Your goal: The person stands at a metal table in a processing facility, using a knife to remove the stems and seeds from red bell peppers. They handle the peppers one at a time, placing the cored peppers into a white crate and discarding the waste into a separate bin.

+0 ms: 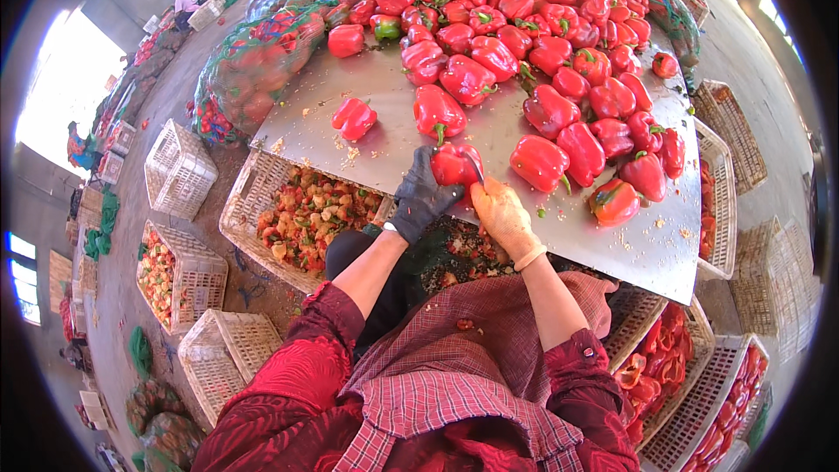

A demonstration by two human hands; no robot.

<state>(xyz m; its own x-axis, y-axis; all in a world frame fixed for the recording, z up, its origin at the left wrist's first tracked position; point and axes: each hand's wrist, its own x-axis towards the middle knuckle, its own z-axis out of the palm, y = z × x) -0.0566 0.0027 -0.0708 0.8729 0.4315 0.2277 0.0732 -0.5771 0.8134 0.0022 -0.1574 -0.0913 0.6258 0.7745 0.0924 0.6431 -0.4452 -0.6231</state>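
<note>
A red bell pepper (pixel 453 165) is held at the near edge of a metal tabletop (pixel 387 160). My left hand (pixel 425 195), in a dark glove, grips it from the left. In an orange-tinted glove, my right hand (pixel 503 215) holds a knife (pixel 473 167), its curved blade against the pepper's right side; the handle is mostly hidden in the fist. Beyond the hands, a loose whole pepper (pixel 439 111) lies close by, and another (pixel 539 162) rests to the right. A large heap of red peppers (pixel 518 6) covers the far part of the tabletop.
A crate of pepper cores (pixel 246 210) stands below the table's left edge. Crates of cut red peppers (pixel 704 347) stand at lower right. Filled green net bags (pixel 252 72) lean at upper left. Empty plastic crates (pixel 180 170) stand on the floor. A person (pixel 187 1) sits far off at upper left.
</note>
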